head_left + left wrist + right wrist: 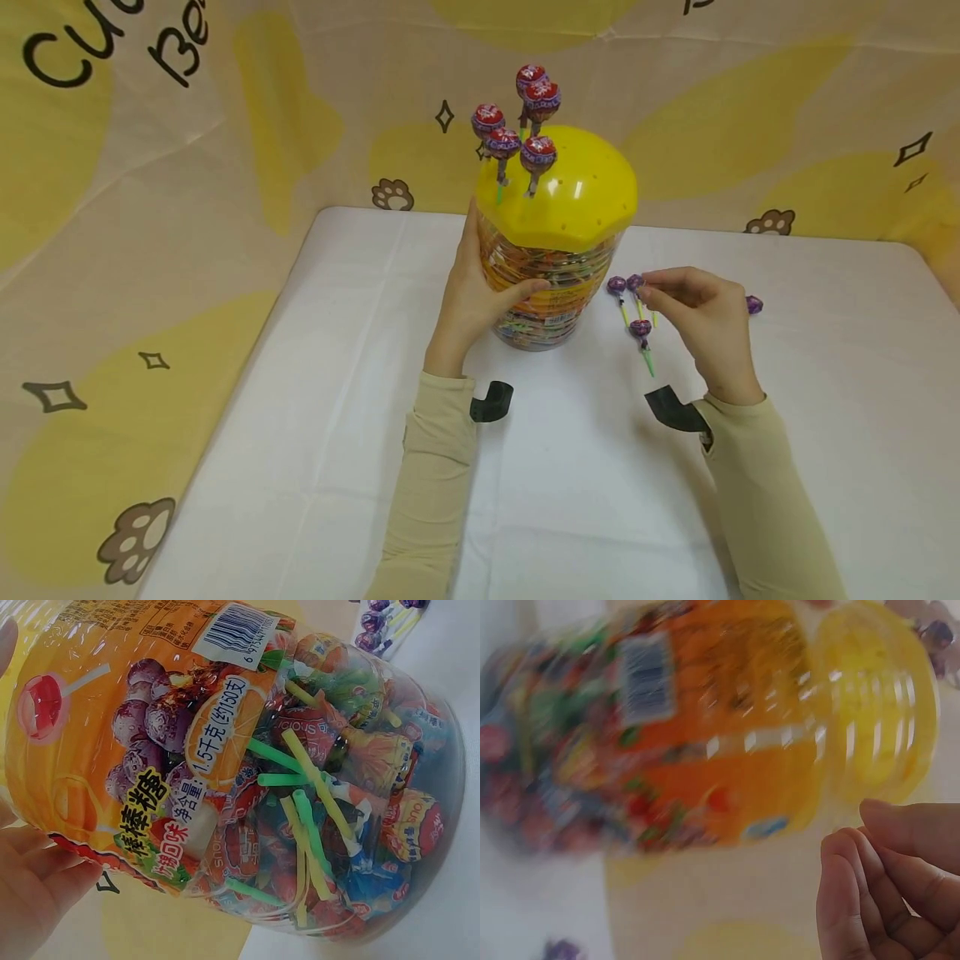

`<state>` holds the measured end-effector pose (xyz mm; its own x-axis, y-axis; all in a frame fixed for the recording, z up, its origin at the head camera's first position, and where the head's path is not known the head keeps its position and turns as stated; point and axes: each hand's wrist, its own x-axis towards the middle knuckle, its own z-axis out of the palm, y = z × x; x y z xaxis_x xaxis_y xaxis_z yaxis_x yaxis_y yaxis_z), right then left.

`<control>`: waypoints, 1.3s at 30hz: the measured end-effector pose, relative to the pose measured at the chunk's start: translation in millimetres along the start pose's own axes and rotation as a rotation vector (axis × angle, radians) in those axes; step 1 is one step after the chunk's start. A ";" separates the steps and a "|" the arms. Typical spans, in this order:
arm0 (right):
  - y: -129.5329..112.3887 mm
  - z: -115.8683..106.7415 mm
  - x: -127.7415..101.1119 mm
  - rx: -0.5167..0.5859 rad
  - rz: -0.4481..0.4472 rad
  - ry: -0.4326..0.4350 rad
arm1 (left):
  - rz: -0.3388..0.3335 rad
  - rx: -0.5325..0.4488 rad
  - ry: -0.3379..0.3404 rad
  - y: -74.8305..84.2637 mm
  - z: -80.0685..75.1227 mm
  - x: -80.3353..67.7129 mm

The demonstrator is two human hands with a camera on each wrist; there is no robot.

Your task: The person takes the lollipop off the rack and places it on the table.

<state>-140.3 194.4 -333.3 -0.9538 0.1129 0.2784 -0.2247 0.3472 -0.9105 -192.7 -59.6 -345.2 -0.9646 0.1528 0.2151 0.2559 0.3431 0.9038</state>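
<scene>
- Lollipops, purple-wrapped, lie loose on the white table, right of centre in the head view; one more peeks out past the right hand.
- Right hand hovers over them, fingers curled together; its fingertips seem to pinch one by the stick, though the head view is too small to be sure.
- Left hand holds the jar at frame centre, palm against its left side and thumb curled across the front.
- Jar is clear and full of wrapped lollipops; its yellow lid carries small holes, five already filled with red lollipops at the upper left of the dome.
- Judged advice: grip the stick low, near its free end, so that the tip can be aimed straight into an open hole.
- Left hand should brace the jar firmly, since pressing a stick in could tip it.
- Right wrist view is blurred, so finger detail there is unclear.
</scene>
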 end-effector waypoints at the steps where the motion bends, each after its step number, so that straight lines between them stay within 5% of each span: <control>1: -5.9 3.0 0.9 0.029 -0.020 0.008 | 0.000 0.001 0.000 0.1 0.0 0.0; 8: -42.3 20.4 5.0 0.291 -0.162 0.007 | -0.001 -0.011 -0.001 0.2 -0.2 0.0; 13: -61.6 29.5 7.8 0.383 -0.229 0.006 | -0.012 0.000 0.003 1.2 -1.1 -1.1; 24: -91.9 53.9 18.9 0.288 -0.342 0.012 | -0.037 -0.005 -0.004 2.2 -0.1 -0.2; 39: -110.9 79.9 37.7 0.245 -0.378 0.057 | -0.049 -0.006 -0.004 3.5 -1.2 -1.2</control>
<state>-167.3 85.8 -246.2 -0.7846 0.0743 0.6156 -0.6023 0.1441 -0.7851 -190.8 -59.7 -341.8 -0.9756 0.1400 0.1690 0.2081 0.3450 0.9153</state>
